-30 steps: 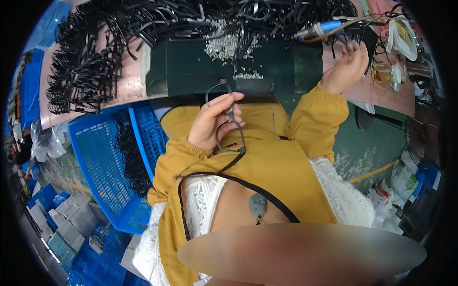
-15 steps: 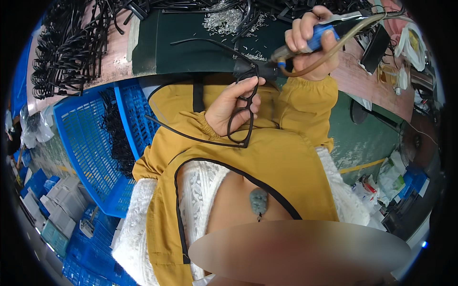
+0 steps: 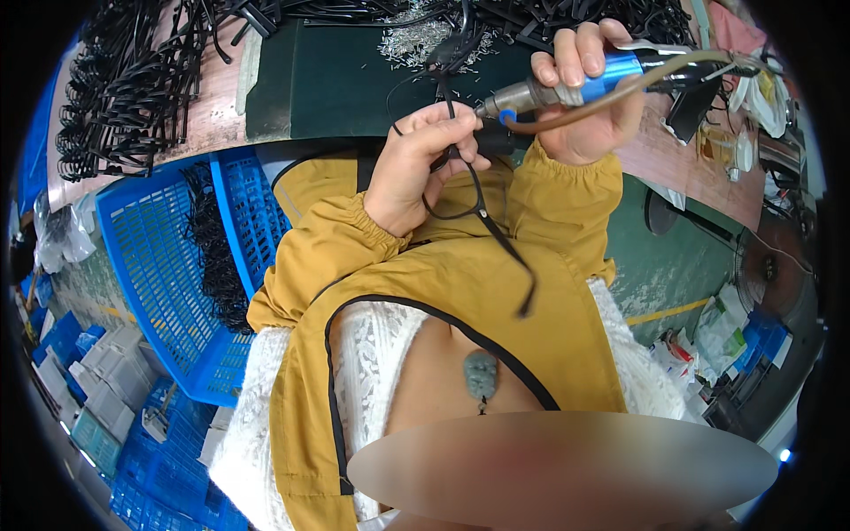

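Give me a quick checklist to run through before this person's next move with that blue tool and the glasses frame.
1. Left hand grips the black glasses frame: ok.
2. Right hand wraps the blue power screwdriver: ok.
3. Tool tip meets the frame near the hinge: cannot tell, fingers hide it.
4. Frame's loose temple arm hangs clear over the yellow jacket: ok.
5. Tool hose free of the frame pile: ok.

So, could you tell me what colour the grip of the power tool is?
Blue, on the power tool, head view.
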The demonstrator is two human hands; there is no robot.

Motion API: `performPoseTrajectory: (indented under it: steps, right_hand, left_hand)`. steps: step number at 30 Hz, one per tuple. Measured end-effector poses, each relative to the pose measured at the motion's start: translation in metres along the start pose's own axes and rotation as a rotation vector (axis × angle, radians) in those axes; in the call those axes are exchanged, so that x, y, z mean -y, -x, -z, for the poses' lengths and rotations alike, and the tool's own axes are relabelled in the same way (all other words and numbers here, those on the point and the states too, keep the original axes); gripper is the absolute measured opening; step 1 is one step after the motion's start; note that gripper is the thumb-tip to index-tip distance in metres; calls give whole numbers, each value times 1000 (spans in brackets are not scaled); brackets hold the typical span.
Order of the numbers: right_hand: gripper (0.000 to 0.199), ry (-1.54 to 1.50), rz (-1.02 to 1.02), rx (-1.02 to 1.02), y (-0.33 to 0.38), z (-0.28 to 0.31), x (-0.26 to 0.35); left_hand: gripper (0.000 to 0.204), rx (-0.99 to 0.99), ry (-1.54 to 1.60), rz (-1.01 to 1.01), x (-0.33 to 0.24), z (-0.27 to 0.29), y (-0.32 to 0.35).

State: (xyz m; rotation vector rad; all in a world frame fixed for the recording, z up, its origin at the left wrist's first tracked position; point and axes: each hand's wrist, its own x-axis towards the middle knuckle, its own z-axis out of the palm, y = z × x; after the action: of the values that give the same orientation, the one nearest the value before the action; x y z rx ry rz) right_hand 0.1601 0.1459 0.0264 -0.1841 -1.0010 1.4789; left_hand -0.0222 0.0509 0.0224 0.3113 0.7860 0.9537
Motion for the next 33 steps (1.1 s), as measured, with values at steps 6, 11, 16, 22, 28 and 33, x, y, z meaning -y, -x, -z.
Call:
performPoseTrajectory:
  steps: [6, 11, 16, 22, 28, 33]
  right_hand:
    - [35, 22, 35, -60, -5, 1, 4]
    - [32, 84, 110, -173, -12, 6, 24]
    - [30, 102, 90, -144, -5, 4, 16]
    - [26, 77, 77, -110, -1, -4, 0]
    - [23, 83, 70, -106, -5, -8, -4]
    - [20, 129, 87, -178, -5, -3, 6]
  left_hand:
    - [19, 133, 98, 47, 3, -2, 2]
    - [19, 12, 179, 183, 1, 0, 5]
    - [26, 99, 109, 33, 5, -8, 1]
    - [23, 10, 50, 20, 5, -9, -4]
    - [16, -60, 64, 24, 4, -9, -7]
    - [16, -40, 158, 185, 13, -2, -1]
